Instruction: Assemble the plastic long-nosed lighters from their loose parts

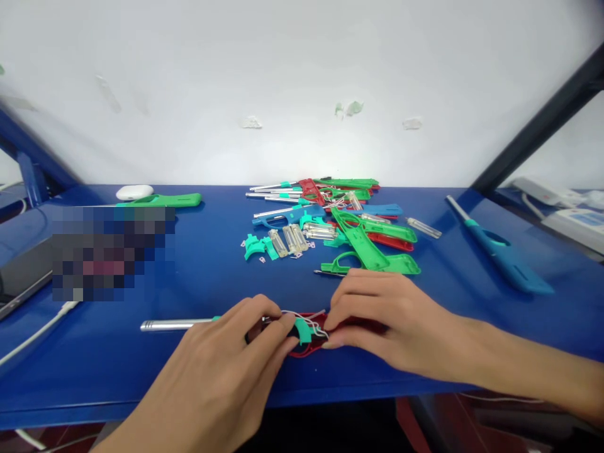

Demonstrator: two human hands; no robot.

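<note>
A red lighter shell half (309,350) of a long-tube gas lighter lies at the table's front, inner parts facing up. Its silver tube (177,324) points left. A teal trigger (304,331) and thin white wires (317,326) sit in the shell. My left hand (236,352) is closed on the lighter near the trigger, hiding the base of the tube. Thumb and fingertips of my right hand (387,314) pinch together at the wires, over the handle end of the shell, which they partly cover.
Behind my hands lie green shell halves (365,248), clear fuel tanks (295,239), teal triggers (255,246) and a blue shell half (287,215). A blue lighter (504,255) is at right. A green lighter (165,200), white case (134,192) and cable (40,333) are left.
</note>
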